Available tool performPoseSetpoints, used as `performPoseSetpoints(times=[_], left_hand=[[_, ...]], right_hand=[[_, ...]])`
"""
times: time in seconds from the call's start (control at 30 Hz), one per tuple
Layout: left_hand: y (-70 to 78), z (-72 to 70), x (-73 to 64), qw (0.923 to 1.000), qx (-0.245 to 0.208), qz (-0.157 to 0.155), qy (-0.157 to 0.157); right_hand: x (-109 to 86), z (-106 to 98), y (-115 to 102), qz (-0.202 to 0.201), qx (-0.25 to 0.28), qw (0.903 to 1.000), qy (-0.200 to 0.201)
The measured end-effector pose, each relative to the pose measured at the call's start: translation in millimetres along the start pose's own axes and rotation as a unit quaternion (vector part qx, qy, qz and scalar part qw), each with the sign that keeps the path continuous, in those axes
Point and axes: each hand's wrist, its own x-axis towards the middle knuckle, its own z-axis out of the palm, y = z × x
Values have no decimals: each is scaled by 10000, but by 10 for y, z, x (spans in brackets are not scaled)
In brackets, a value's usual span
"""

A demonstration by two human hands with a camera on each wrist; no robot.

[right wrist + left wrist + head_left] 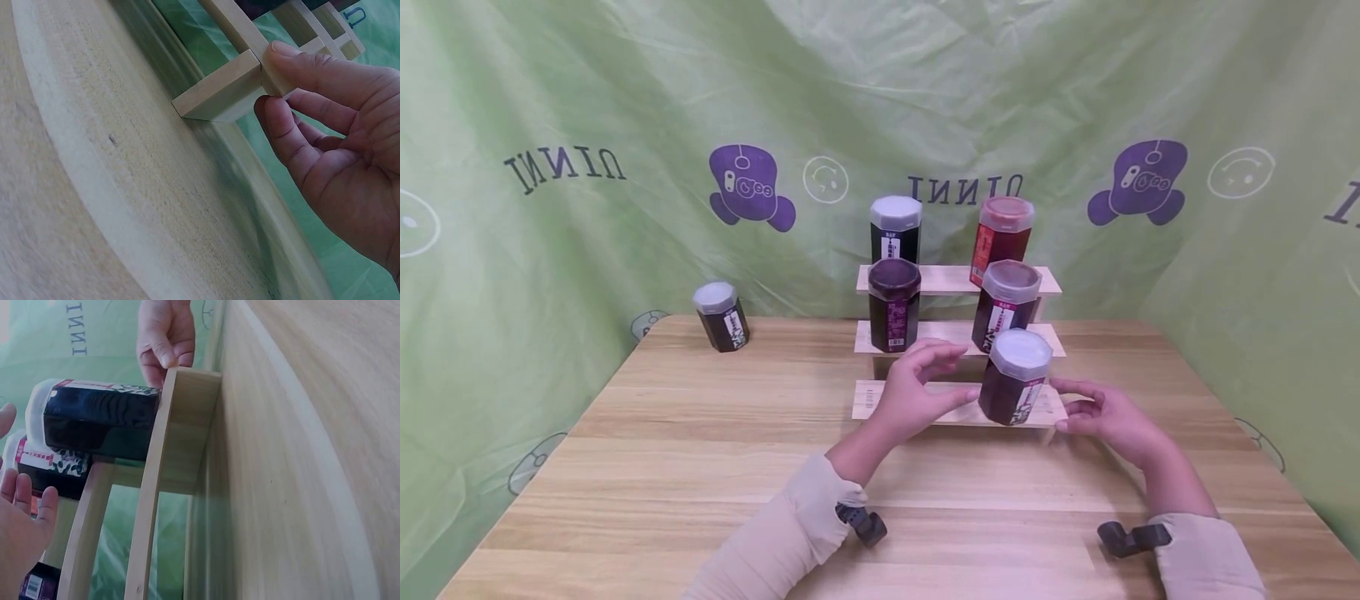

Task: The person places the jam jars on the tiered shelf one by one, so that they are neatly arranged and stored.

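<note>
A three-step wooden display rack (868, 400) stands on the table with dark jars on its steps. On the lowest step, toward its right end, sits a white-lidded jar (1015, 379). My left hand (917, 392) is just left of that jar, thumb and fingers spread; the left wrist view shows a gap between the fingers (24, 487) and the jar. My right hand (1101, 417) pinches the right end of the lowest step, thumb on the board's edge (278, 75) and fingers curled beneath it.
Behind stand a purple-lidded jar (893, 308) and a clear-lidded jar (1006, 304) on the middle step. The top step bears a white-lidded jar (895, 229) and a red jar (1003, 237). Another jar (722, 317) stands at the table's back left, before a green curtain (662, 83).
</note>
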Motion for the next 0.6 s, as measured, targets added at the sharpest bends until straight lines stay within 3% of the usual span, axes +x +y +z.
performPoseSetpoints(times=[0.1,0.33,0.6], left_hand=[[49,-45,-26,10000,57,-14,-81],[364,-171,-96,9997,107,62,-197],[425,-314,-139,9995,-17,315,22]], right_hand=[[6,-1,19,41,-23,10000,38],[6,0,12,14,-19,10000,3],[-2,2,-3,-17,-2,10000,5]])
